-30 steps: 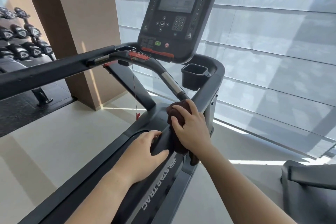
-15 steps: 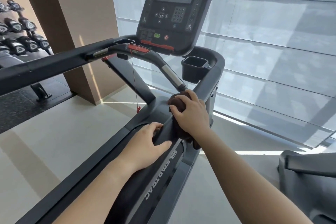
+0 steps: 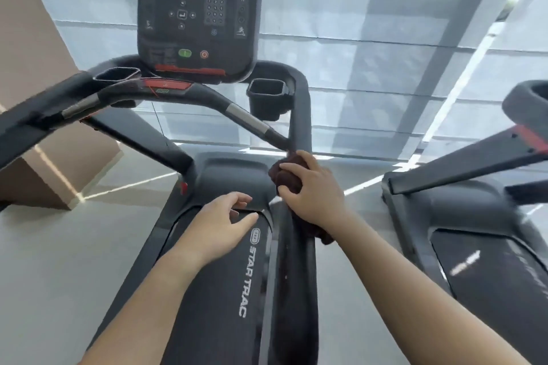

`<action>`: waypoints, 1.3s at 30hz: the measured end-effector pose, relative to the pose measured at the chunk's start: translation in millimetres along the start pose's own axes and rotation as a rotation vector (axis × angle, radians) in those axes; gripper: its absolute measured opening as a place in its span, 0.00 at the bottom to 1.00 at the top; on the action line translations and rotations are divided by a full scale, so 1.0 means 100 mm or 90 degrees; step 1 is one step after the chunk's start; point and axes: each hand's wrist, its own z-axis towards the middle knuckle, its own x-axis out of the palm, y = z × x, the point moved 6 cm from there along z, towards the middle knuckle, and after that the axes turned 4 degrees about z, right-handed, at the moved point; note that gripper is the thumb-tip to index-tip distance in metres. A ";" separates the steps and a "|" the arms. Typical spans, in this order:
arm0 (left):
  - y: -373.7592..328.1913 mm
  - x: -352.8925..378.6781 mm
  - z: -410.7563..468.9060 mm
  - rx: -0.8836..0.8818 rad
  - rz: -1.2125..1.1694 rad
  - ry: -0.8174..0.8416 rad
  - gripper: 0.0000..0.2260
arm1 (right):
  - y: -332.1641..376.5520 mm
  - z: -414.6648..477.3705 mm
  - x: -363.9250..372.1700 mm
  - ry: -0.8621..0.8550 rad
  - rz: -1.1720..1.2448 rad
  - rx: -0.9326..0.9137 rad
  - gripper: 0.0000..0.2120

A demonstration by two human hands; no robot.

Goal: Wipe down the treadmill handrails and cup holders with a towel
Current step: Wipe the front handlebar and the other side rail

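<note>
A pale grey floor (image 3: 59, 261) runs under a dark treadmill (image 3: 219, 290), and a wall of frosted window panels (image 3: 370, 18) fills the background. A tan column (image 3: 32, 47) stands at the left, and part of a second treadmill (image 3: 480, 216) sits at the right. The console (image 3: 198, 12) rises ahead, with a square black cup holder (image 3: 267, 95) to its right and another cup holder (image 3: 117, 74) to its left. The towel (image 3: 286, 179) is dark brown and bunched, pressed on the right handrail (image 3: 299, 261) near where the front crossbar (image 3: 243, 118) meets it. The right hand (image 3: 315, 192) is clamped over the towel. The left hand (image 3: 216, 225) hovers above the belt (image 3: 219, 305), fingers loosely spread, gripping nothing.
</note>
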 end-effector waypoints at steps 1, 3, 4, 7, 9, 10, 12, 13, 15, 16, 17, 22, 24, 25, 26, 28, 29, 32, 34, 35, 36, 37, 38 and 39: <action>-0.05 -0.06 -0.05 0.019 0.006 0.032 0.15 | 0.07 -0.14 -0.01 0.002 -0.017 0.036 0.22; -0.14 -0.15 -0.19 0.059 0.007 0.099 0.14 | 0.22 -0.49 -0.01 -0.020 -0.038 0.074 0.22; -0.17 -0.19 -0.27 0.075 0.014 0.133 0.14 | 0.29 -0.69 -0.02 -0.043 -0.036 0.102 0.21; -0.21 -0.36 -0.41 0.102 0.042 0.193 0.14 | 0.46 -1.29 -0.07 -0.113 -0.020 0.199 0.21; -0.22 -0.46 -0.46 0.100 0.037 0.209 0.14 | 0.58 -1.57 -0.05 -0.134 -0.051 0.228 0.21; -0.23 -0.51 -0.46 0.101 0.035 0.217 0.14 | 0.61 -1.63 -0.03 -0.137 -0.066 0.243 0.21; -0.25 -0.55 -0.44 0.109 0.034 0.234 0.14 | 0.59 -1.58 0.00 -0.130 -0.079 0.280 0.21; -0.26 -0.55 -0.42 0.119 0.037 0.242 0.14 | 0.56 -1.48 0.00 -0.128 -0.078 0.303 0.21; -0.29 -0.54 -0.35 0.139 0.048 0.251 0.13 | 0.53 -1.26 0.01 -0.116 -0.089 0.326 0.21; -0.30 -0.53 -0.32 0.151 0.055 0.254 0.14 | 0.52 -1.18 0.02 -0.112 -0.103 0.321 0.21; -0.31 -0.51 -0.30 0.161 0.061 0.258 0.14 | 0.52 -1.15 0.03 -0.110 -0.112 0.311 0.21; -0.36 -0.36 -0.18 0.198 0.059 0.288 0.13 | 0.53 -1.33 0.05 -0.134 -0.121 0.297 0.21; -0.41 -0.30 -0.06 0.215 0.063 0.294 0.13 | 0.49 -1.29 0.07 -0.131 -0.118 0.320 0.21; -0.44 -0.27 0.02 0.224 0.067 0.294 0.13 | 0.46 -1.22 0.07 -0.131 -0.111 0.331 0.21; -0.47 -0.26 0.10 0.234 0.073 0.291 0.14 | 0.43 -1.13 0.06 -0.134 -0.106 0.337 0.21; -0.51 -0.24 0.27 0.261 0.092 0.282 0.14 | 0.37 -0.92 0.06 -0.141 -0.103 0.337 0.21; -0.53 -0.24 0.36 0.270 0.100 0.277 0.14 | 0.34 -0.81 0.06 -0.139 -0.104 0.336 0.21; -0.57 -0.25 0.63 0.286 0.112 0.268 0.13 | 0.25 -0.54 0.08 -0.134 -0.110 0.328 0.22; -0.60 -0.25 0.79 0.295 0.115 0.267 0.13 | 0.22 -0.47 0.07 -0.136 -0.097 0.332 0.22; -0.62 -0.24 0.86 0.298 0.115 0.265 0.13 | 0.21 -0.46 0.07 -0.137 -0.090 0.331 0.22; -0.63 -0.23 0.92 0.302 0.115 0.265 0.13 | 0.21 -0.47 0.07 -0.138 -0.084 0.327 0.22; -0.65 -0.21 0.96 0.306 0.116 0.267 0.13 | 0.21 -0.48 0.06 -0.139 -0.077 0.324 0.22; -0.67 -0.18 0.99 0.313 0.117 0.273 0.14 | 0.20 -0.50 0.05 -0.138 -0.071 0.325 0.22; -0.69 -0.14 1.01 0.328 0.119 0.280 0.14 | 0.20 -0.51 0.04 -0.136 -0.066 0.329 0.22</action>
